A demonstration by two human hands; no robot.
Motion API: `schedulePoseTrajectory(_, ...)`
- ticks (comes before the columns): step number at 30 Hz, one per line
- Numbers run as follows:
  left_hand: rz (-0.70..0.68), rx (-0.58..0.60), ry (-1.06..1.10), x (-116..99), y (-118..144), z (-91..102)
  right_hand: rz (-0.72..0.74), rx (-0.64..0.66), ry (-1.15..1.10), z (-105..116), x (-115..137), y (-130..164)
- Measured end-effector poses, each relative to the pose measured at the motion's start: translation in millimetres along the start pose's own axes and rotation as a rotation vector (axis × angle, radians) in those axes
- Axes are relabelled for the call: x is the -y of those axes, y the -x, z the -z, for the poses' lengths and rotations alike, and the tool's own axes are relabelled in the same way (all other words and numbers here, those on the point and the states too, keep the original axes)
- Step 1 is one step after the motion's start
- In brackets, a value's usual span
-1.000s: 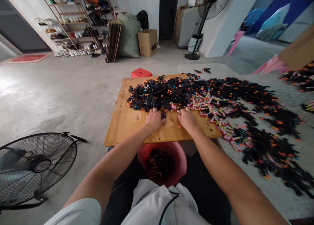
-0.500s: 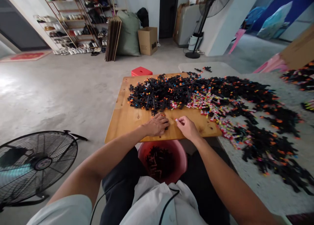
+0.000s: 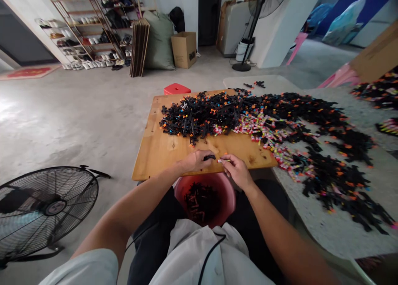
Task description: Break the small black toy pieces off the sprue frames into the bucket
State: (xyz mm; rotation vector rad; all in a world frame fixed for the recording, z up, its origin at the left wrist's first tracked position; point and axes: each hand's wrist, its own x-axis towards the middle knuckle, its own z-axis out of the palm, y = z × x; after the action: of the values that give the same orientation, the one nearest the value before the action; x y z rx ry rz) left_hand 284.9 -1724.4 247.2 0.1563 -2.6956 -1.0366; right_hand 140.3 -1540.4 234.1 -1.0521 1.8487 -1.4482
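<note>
My left hand (image 3: 195, 160) is above the near part of the wooden board (image 3: 164, 158), closed around a small black toy gun part (image 3: 209, 157) that points right. Facing it, my right hand (image 3: 239, 171) pinches a small whitish tube (image 3: 222, 161) between thumb and fingers. The two pieces are close together, with a slight gap between them. Beyond both hands lies a heap of black toy guns (image 3: 189, 121) with orange and blue bits. Pink, white and yellow-green tubes (image 3: 258, 127) are piled at its right.
Below the board's front edge, a red tub (image 3: 229, 194) holds more black pieces between my legs. A pale stone-like table (image 3: 329, 231) on the right carries more piles. A floor fan (image 3: 56, 208) stands at left, and a red stool (image 3: 176, 88) behind the board.
My left hand has lifted from the board with the black toy gun part now showing in its grip. My right hand has come nearer and lower with the tube.
</note>
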Motion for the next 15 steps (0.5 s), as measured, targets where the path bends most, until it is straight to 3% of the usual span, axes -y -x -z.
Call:
schedulePoseTrajectory(4, 0.005, -0.023, 0.140, -15, 3, -4.0, -0.019, -0.007, -0.096, 2, 8, 1)
schedulePoseTrajectory(9, 0.031, -0.070, 0.175, -20, 4, -5.1, 0.007, -0.015, -0.071, 5, 11, 2)
schedulePoseTrajectory(15, -0.001, -0.031, 0.218, -24, 5, -0.4, 0.039, -0.011, -0.017, 1, 11, 5)
